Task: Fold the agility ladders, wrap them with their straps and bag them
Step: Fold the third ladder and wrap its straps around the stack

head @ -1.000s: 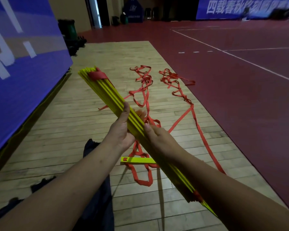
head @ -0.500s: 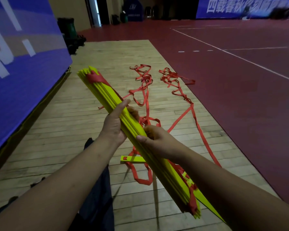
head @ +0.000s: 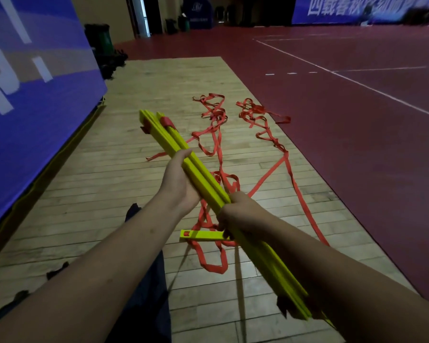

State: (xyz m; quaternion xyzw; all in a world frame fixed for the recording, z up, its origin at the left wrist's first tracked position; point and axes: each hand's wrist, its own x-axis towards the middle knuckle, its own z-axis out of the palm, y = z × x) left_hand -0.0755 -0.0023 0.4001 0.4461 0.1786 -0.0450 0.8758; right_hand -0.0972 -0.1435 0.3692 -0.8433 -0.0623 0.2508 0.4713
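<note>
Left hand and right hand both grip the rungs; straps trail on the floor.

The left hand hides its fingers behind the bundle of yellow rungs; the right hand tucks its fingertips beneath it. The bundle's near end runs under the right forearm. Below the bundle, the loose rung loses its right end behind that hand, and the red straps vanish where the bundle crosses them. Left of the bundle, a dark cloth lies partly under the left forearm, cut by the bottom edge. Far beyond the bundle, the banner is blurred and cropped at the top
</note>
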